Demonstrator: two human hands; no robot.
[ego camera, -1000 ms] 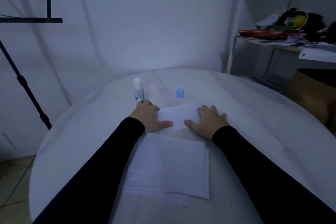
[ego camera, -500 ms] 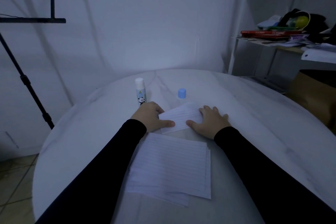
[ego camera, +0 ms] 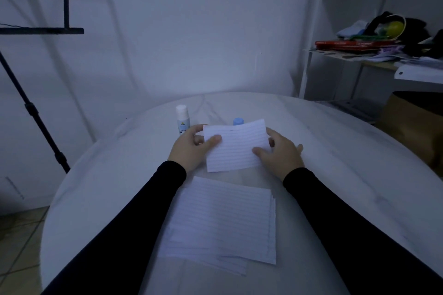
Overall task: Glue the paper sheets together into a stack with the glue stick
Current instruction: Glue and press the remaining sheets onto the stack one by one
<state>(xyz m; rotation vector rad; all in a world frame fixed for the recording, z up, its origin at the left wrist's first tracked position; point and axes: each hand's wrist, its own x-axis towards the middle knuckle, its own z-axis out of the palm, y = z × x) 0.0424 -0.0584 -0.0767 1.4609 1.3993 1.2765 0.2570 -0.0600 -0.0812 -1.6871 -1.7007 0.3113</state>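
A small lined paper sheet is lifted off the table and tilted toward me. My left hand pinches its left edge with thumb on top. My right hand pinches its right edge the same way. Below them, a loose pile of lined paper sheets lies on the white table. The uncapped glue stick stands upright just beyond my left hand. Its blue cap stands behind the lifted sheet, partly hidden by it.
A black stand rises left of the table. At the right stand a white shelf frame with cluttered books and a brown box.
Both hands lay flat pressing the small sheet on the table; now they pinch its sides and have raised it up off the surface.
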